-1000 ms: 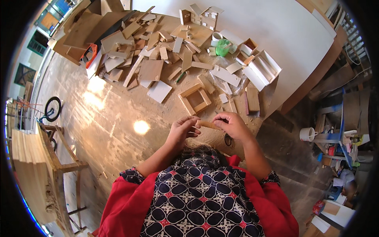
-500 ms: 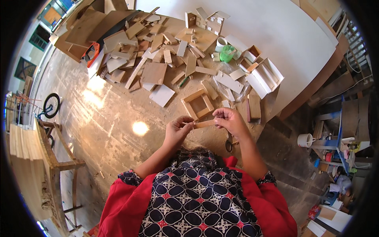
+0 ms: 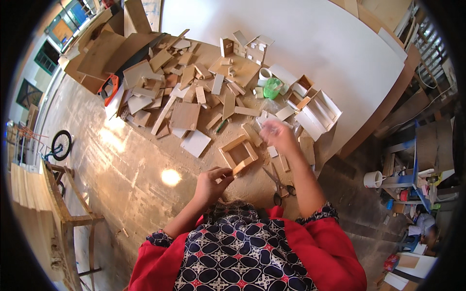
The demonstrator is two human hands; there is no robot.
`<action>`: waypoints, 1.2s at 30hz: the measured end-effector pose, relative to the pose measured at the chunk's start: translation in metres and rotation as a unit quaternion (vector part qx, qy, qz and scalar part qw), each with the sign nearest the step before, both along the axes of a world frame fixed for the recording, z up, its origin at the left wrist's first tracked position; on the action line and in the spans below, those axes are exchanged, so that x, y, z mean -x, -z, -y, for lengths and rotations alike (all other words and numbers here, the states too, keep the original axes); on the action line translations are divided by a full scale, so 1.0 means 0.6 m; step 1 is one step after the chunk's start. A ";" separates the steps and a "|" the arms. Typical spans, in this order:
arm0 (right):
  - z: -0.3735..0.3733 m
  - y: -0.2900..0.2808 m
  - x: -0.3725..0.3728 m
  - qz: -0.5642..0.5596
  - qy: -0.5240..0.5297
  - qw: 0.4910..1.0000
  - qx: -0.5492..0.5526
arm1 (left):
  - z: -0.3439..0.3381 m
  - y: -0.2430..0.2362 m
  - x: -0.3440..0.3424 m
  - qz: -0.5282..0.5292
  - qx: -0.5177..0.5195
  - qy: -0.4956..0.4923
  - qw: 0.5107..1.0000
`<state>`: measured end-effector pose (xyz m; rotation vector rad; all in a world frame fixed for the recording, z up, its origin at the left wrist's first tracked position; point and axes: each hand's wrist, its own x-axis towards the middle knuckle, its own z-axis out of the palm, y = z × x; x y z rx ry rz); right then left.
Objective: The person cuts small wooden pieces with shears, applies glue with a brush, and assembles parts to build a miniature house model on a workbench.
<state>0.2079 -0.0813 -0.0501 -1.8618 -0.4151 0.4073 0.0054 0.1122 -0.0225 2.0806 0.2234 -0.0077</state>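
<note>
My left hand (image 3: 212, 185) pinches one end of a short, thin brown strip (image 3: 239, 168) that looks like wood. Its free end points toward the near side of a small square wooden frame (image 3: 238, 151) on the worktable; whether they touch, I cannot tell. My right hand (image 3: 280, 137) is raised farther off to the right, its fingers smeared by motion. It is over a white board (image 3: 266, 116) and clear plastic; anything in it cannot be made out. A pair of scissors with dark handles (image 3: 280, 186) lies beneath my right forearm.
Wood offcuts (image 3: 185, 116) are heaped at the far left, beside an orange-handled saw (image 3: 108, 90). Past my right hand stand a white compartment box (image 3: 318, 112), a green plastic cup (image 3: 273, 88) and a white roll (image 3: 265, 74). A wooden stand (image 3: 80, 219) is at the left.
My right hand has let go of the brown strip and moved up and away. The left hand keeps the strip, now tilted up to the right. The scissors have come into fuller view.
</note>
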 end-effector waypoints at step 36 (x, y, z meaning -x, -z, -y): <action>-0.050 -0.048 -0.240 0.322 0.051 0.900 0.289 | -0.065 0.040 0.036 -0.077 0.622 -0.099 0.773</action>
